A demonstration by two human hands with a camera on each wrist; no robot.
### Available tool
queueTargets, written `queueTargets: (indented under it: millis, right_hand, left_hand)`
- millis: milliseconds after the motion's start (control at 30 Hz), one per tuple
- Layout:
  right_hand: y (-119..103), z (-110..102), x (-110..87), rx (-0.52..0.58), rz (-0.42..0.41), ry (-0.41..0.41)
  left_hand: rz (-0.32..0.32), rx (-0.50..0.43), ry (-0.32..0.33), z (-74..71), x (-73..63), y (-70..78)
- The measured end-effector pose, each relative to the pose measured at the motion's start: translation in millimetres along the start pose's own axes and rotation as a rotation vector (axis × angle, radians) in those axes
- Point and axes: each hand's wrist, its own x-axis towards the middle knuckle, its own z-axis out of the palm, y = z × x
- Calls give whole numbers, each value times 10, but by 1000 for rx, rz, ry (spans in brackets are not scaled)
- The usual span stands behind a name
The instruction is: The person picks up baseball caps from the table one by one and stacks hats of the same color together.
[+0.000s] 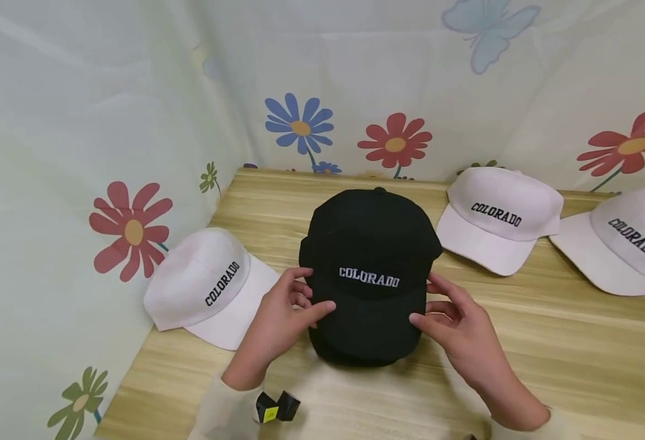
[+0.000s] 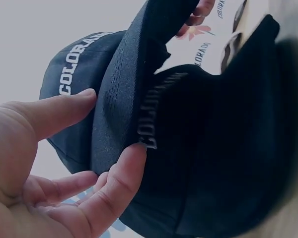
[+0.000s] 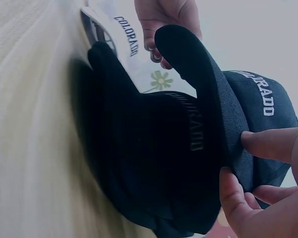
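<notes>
A black cap [image 1: 374,238] with white COLORADO lettering is held up by both hands, crown away and brim toward me. My left hand [image 1: 278,321] pinches the left side of its brim, thumb on top and fingers beneath. On the opposite side, my right hand [image 1: 462,327] pinches the brim the same way. Directly under it sits a second black COLORADO cap [image 2: 228,148] on the table; the wrist views show a gap between the two brims. From above, this lower cap is mostly hidden, with only its front edge showing.
A white COLORADO cap [image 1: 201,284] lies left of my left hand. Two more white caps stand at the right, one at the back [image 1: 501,211] and one at the frame edge [image 1: 630,235]. Flowered cloth [image 1: 344,67] hangs behind the wooden table [image 1: 575,354].
</notes>
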Motion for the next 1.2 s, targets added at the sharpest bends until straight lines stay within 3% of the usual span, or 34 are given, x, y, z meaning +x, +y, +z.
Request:
queueTargets:
  millis: [300,700,1200]
  right_hand:
    - [71,81,60,-38,52,-37]
    - [285,179,72,-141,101,-48]
    - [382,202,22,-320,111,-61]
  left_hand:
    - [-11,-14,27,57,29,-230]
    - [-74,-11,-10,110,91,-470]
    - [-91,110,-68,88,153,-533]
